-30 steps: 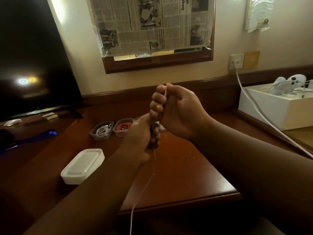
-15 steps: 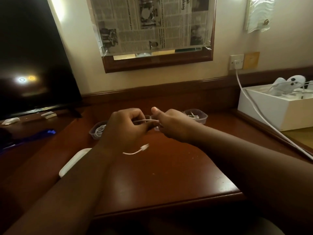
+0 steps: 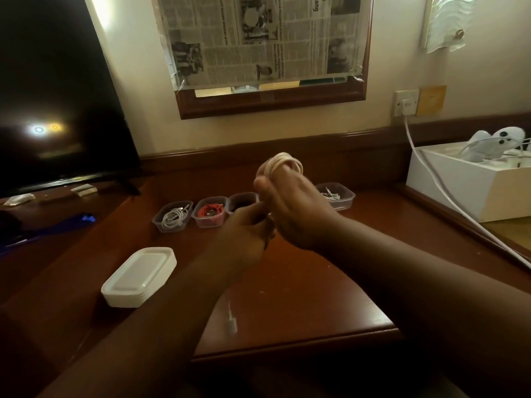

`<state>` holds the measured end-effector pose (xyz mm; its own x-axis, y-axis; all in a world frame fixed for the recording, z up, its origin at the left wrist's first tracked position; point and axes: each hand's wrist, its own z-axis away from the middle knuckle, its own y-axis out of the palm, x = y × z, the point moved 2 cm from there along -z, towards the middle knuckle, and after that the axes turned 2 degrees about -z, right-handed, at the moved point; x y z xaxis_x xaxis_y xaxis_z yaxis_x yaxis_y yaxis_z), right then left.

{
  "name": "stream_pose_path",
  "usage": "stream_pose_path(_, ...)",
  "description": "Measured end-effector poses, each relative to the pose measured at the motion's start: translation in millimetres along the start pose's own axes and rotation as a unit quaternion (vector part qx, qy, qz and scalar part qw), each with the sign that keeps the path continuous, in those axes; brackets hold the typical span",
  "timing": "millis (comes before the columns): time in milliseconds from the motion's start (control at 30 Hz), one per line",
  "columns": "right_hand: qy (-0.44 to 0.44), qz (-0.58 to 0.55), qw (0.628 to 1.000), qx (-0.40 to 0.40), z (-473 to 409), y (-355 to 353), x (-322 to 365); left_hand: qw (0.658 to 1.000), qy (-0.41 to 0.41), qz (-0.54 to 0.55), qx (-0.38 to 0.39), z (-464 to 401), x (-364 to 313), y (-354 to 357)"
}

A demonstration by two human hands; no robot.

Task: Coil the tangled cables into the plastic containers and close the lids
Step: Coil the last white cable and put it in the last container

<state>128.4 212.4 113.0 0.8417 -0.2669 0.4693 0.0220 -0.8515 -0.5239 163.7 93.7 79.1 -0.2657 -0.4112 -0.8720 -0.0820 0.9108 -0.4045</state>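
While both hands meet above the middle of the counter (image 3: 301, 297), the right hand (image 3: 293, 208) carries a white cable (image 3: 284, 165) looped in several turns around its raised fingers (image 3: 263, 183), which are curled with the coil standing up over them. The left hand (image 3: 244, 225) sits just below and touching it, its fingers bent toward the right palm; they seem to pinch the cable's lower run, though blur makes that hard to confirm. A loose end with a white plug (image 3: 231, 323) hangs under the left wrist, near the front edge of the counter.

Toward the back edge stands a row of small clear tubs, all without lids. The leftmost tub (image 3: 172, 216) holds a coiled white cable, the next tub (image 3: 209, 212) a red one, and a third tub (image 3: 242, 201) just beside it looks dark inside, its contents unclear. A fourth tub (image 3: 336, 196) shows past the right wrist with thin pale wires in it. A stack of white lids (image 3: 140, 277) lies near the counter's left edge, well apart from the tubs.

A dark screen (image 3: 57, 96) stands at the back left corner, and a white box (image 3: 471, 182) sits at the right edge with a white cord (image 3: 436, 182) running from the wall socket (image 3: 406, 103) across its front.
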Motion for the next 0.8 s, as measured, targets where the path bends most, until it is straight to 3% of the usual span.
stream_pose_path(67, -0.020, 0.092, 0.995, 0.032, 5, 5, -6, 0.993, 0.036, -0.108, -0.007, 0, -5, -8)
stream_pose_path(133, -0.021, 0.205, 0.979, 0.012, 6, 9, -12, 0.981, 0.081, -0.177, -0.027, -1, -9, -17)
stream_pose_path(233, -0.015, 0.247, 0.968, 0.032, 6, 12, -11, 0.920, 0.190, -0.331, -0.087, -1, -11, -29)
stream_pose_path(267, 0.003, 0.228, 0.972, 0.057, 7, 14, -7, 0.900, 0.215, -0.362, -0.111, -1, -12, -32)
stream_pose_path(333, 0.058, 0.199, 0.973, 0.104, 5, 15, -4, 0.892, 0.226, -0.361, -0.153, 0, -11, -38)
stream_pose_path(400, 0.117, 0.129, 0.973, 0.151, 2, 15, -3, 0.920, 0.210, -0.303, -0.132, -3, -5, -43)
stream_pose_path(467, 0.168, -0.035, 0.964, 0.202, 2, 12, -5, 0.954, 0.185, -0.228, -0.060, -3, -1, -43)
stream_pose_path(567, 0.200, -0.248, 0.912, 0.257, 6, 10, -5, 0.967, 0.193, -0.162, -0.026, 0, 0, -40)
stream_pose_path(667, 0.227, -0.382, 0.857, 0.260, 8, 14, -9, 0.953, 0.230, -0.184, -0.064, 1, -3, -36)
stream_pose_path(800, 0.246, -0.342, 0.892, 0.164, 7, 21, -13, 0.919, 0.280, -0.248, -0.126, -3, 3, -33)
